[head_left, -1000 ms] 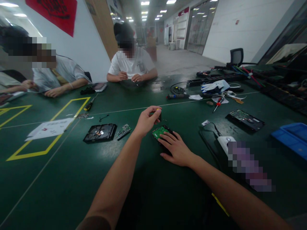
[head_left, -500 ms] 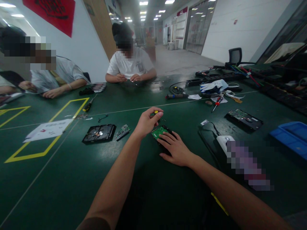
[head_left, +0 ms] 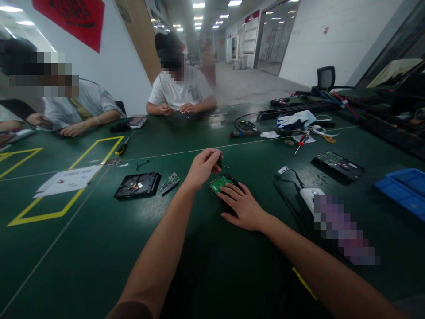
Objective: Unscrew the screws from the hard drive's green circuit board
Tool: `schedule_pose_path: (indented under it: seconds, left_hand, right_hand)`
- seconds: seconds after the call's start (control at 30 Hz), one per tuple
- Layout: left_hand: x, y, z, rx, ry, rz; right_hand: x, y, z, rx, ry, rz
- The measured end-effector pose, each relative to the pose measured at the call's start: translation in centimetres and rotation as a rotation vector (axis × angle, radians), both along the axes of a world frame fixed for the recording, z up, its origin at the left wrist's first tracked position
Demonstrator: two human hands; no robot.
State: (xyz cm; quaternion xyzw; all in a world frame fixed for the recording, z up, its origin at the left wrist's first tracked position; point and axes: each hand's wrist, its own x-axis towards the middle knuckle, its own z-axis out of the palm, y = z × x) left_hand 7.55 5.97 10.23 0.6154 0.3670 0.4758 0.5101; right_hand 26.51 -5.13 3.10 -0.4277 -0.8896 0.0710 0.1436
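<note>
A small hard drive with a green circuit board (head_left: pixel 219 183) lies on the green table (head_left: pixel 99 248) in front of me. My right hand (head_left: pixel 244 204) rests flat on its near part, fingers stretched out, pressing it down. My left hand (head_left: pixel 202 167) is held just above the board's far end, fingers pinched round the top of a small screwdriver (head_left: pixel 219 162) that stands upright on the drive. The tool's yellow cap is hidden by my fingers.
An opened black drive case (head_left: pixel 137 184) and a loose circuit board (head_left: pixel 170 181) lie to the left. Another drive (head_left: pixel 338 162), a red screwdriver (head_left: pixel 300 144), cables and a blue tray (head_left: pixel 403 186) are on the right. Two people sit across the table.
My left fingers have turned on the screwdriver and now cover its yellow cap, which showed half a second ago. The right hand has stayed on the drive.
</note>
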Motion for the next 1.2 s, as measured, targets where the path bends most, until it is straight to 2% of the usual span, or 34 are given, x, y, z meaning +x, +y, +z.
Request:
schedule_pose_path:
  seconds: [0.13,0.33,0.5,0.73,0.87,1.03,1.2]
  left_hand:
    - [0.14,-0.02,-0.18,0.009,-0.005,0.063]
    - [0.37,-0.2,-0.07,0.071,0.023,-0.005]
    - [-0.03,-0.08,0.05,0.024,0.006,-0.046]
    - [0.19,-0.06,-0.27,0.041,0.023,0.05]
    - [0.42,-0.2,-0.17,0.069,0.012,0.014]
    - [0.16,-0.26,0.13,0.009,0.024,-0.06]
    - [0.21,-0.28,-0.06,0.028,0.043,0.017]
  right_hand:
    - [0.02,-0.01,0.03,0.001,0.005,0.003]
    - [0.02,0.05,0.15,-0.006,0.004,0.005]
    - [0.04,-0.01,0.21,-0.011,-0.002,0.003]
    - [0.02,0.0,0.0,-0.003,-0.006,0.003]
    - [-0.04,0.02,-0.01,-0.002,-0.003,-0.001]
    - [0.0,-0.01,0.14,0.0,-0.003,0.006]
    - [0.06,0.02,0.14,-0.003,0.006,0.007]
